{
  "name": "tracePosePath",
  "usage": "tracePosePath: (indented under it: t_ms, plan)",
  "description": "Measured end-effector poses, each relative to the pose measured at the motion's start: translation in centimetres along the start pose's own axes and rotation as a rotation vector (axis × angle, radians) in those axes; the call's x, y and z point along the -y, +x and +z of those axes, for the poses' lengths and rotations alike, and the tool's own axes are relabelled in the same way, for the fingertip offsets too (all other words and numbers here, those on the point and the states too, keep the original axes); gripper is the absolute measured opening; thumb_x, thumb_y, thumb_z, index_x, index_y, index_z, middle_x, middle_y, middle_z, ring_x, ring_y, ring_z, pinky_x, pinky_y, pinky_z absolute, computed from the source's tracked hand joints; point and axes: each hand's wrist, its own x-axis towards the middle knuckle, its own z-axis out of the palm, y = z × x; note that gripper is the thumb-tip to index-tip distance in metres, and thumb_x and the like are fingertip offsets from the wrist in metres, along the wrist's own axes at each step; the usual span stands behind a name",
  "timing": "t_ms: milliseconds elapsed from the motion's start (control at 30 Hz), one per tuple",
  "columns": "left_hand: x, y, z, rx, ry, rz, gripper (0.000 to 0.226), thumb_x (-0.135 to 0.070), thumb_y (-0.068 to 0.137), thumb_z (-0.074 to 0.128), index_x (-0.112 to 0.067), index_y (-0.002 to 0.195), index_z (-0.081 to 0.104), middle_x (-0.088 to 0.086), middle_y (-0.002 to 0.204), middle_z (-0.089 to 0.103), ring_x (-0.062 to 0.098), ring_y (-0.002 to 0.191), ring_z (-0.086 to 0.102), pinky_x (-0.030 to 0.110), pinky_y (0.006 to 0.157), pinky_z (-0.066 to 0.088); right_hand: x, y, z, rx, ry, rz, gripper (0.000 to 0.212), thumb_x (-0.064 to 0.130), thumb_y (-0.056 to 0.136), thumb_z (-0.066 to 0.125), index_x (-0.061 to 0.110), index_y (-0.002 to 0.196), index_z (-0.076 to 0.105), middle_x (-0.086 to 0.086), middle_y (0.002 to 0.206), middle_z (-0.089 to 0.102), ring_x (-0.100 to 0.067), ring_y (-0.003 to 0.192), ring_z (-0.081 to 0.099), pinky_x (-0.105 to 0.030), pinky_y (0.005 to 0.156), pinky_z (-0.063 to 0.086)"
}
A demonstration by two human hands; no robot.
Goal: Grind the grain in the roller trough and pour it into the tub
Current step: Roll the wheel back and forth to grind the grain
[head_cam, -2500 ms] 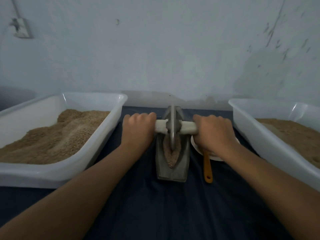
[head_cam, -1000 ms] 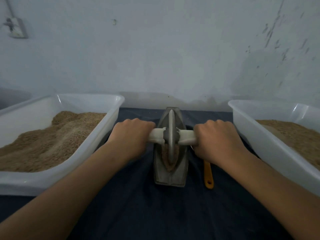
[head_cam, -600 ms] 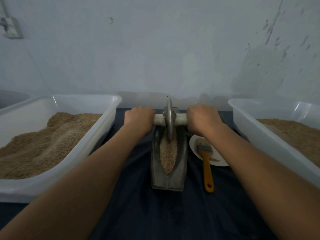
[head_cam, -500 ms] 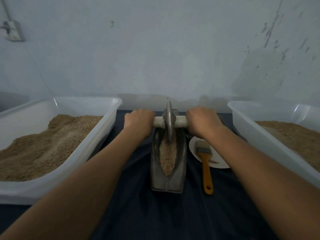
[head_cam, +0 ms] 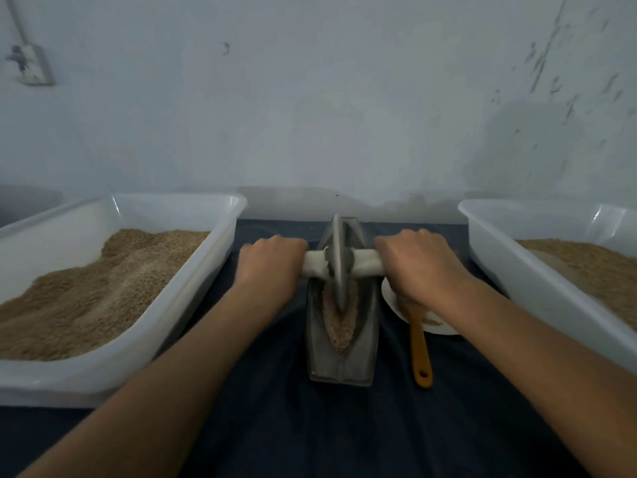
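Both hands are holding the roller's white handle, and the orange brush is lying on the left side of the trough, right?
Not quite. In the head view the orange brush lies right of the trough; both hands, left and right, do grip the white handle.

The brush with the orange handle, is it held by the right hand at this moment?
No, the brush lies on the cloth and plate beside the trough, while the right hand grips the roller handle.

Small grain-processing workrm, makeshift: scuffed bare wall (head_cam: 344,98) w/ surface-mounted socket (head_cam: 31,65), dark cloth (head_cam: 275,426) over bench, bulk grain in white plastic tubs (head_cam: 220,236) L & R, hand roller trough (head_cam: 341,367) between.
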Motion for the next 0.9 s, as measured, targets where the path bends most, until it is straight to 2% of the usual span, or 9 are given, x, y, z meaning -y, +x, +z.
tracePosePath:
  t_ms: [100, 167, 267, 400, 533, 667, 733, 800, 900]
  plan:
    - [-1.1, 2.8, 0.1, -0.051, 0.090, -0.042, 0.020, -0.011, 0.096, 0.059, -0.021, 0.113, 0.060, 0.007, 0.113, 0.068, 0.032, 0.107, 0.065, 0.040, 0.078, 0.038, -1.3, 3.1, 1.3, 0.053, 0.060, 0.053, 0.024, 0.033, 0.087, 0.073, 0.025, 0.104, 0.059, -0.001, 0.089, 0.065, -0.025, 0.078, 0.061, -0.035, 0.061, 0.041]
    - [-1.4, 4.1, -0.2, -0.041, 0.119, -0.034, 0.020, -0.010, 0.096, 0.058, -0.020, 0.114, 0.062, 0.007, 0.114, 0.068, 0.032, 0.107, 0.065, 0.039, 0.079, 0.039, -1.5, 3.6, 2.2, 0.053, 0.094, 0.098, 0.028, 0.036, 0.086, 0.075, 0.025, 0.108, 0.061, -0.003, 0.096, 0.068, -0.025, 0.081, 0.062, -0.035, 0.062, 0.041]
    - [-1.5, 3.4, -0.4, -0.055, 0.124, -0.009, 0.021, -0.011, 0.096, 0.059, -0.021, 0.114, 0.060, 0.006, 0.113, 0.068, 0.031, 0.107, 0.065, 0.039, 0.080, 0.038, -1.1, 2.0, 2.2, 0.011, 0.114, 0.135, 0.027, 0.031, 0.086, 0.073, 0.025, 0.102, 0.053, -0.001, 0.084, 0.060, -0.024, 0.070, 0.048, -0.035, 0.059, 0.035]
    - [-0.3, -1.2, -0.8, -0.039, 0.039, 0.042, 0.029, -0.013, 0.090, 0.067, -0.025, 0.111, 0.052, 0.001, 0.107, 0.065, 0.026, 0.100, 0.064, 0.041, 0.085, 0.048, 0.0, -1.8, 0.2, -0.043, 0.083, 0.033, 0.031, 0.016, 0.086, 0.067, 0.026, 0.091, 0.039, 0.007, 0.069, 0.045, -0.017, 0.059, 0.046, -0.033, 0.052, 0.035]
    - [1.0, -5.4, -1.4, -0.022, 0.004, 0.078, 0.039, -0.013, 0.086, 0.070, -0.033, 0.095, 0.037, -0.005, 0.099, 0.061, 0.022, 0.094, 0.064, 0.036, 0.075, 0.046, 0.9, -4.7, -2.3, -0.192, -0.010, -0.121, 0.048, 0.007, 0.065, 0.076, 0.022, 0.081, 0.033, 0.006, 0.055, 0.040, -0.016, 0.043, 0.026, -0.025, 0.043, 0.013]
    - [0.9, -4.1, -1.0, 0.023, -0.031, 0.029, 0.026, -0.014, 0.089, 0.067, -0.028, 0.104, 0.050, -0.001, 0.105, 0.064, 0.025, 0.097, 0.065, 0.040, 0.079, 0.052, 0.9, -3.3, -1.5, -0.182, 0.002, -0.077, 0.048, 0.007, 0.064, 0.076, 0.024, 0.081, 0.034, 0.010, 0.056, 0.021, -0.014, 0.045, 0.017, -0.024, 0.047, 0.007]
    - [0.1, -1.7, -0.6, 0.012, 0.020, 0.007, 0.024, -0.016, 0.092, 0.066, -0.024, 0.112, 0.055, 0.004, 0.109, 0.065, 0.029, 0.101, 0.065, 0.042, 0.083, 0.051, 0.2, -0.8, 0.5, -0.132, 0.006, 0.013, 0.033, 0.016, 0.079, 0.070, 0.027, 0.087, 0.040, 0.009, 0.061, 0.029, -0.015, 0.051, 0.024, -0.028, 0.048, 0.013]
    - [-0.9, 1.4, -0.4, -0.016, 0.095, -0.037, 0.022, -0.013, 0.095, 0.061, -0.022, 0.115, 0.058, 0.006, 0.113, 0.066, 0.033, 0.107, 0.064, 0.041, 0.080, 0.040, -0.7, 1.5, 1.7, -0.047, 0.078, 0.096, 0.022, 0.030, 0.086, 0.070, 0.030, 0.096, 0.051, 0.005, 0.074, 0.051, -0.020, 0.063, 0.046, -0.031, 0.054, 0.028]
    - [-2.1, 4.9, -0.7, -0.001, 0.145, -0.058, 0.023, -0.012, 0.098, 0.057, -0.021, 0.119, 0.063, 0.007, 0.118, 0.066, 0.034, 0.111, 0.063, 0.042, 0.078, 0.037, -1.7, 3.5, 2.7, 0.038, 0.190, 0.169, 0.028, 0.036, 0.083, 0.077, 0.030, 0.105, 0.061, -0.001, 0.095, 0.069, -0.026, 0.085, 0.064, -0.036, 0.064, 0.038]
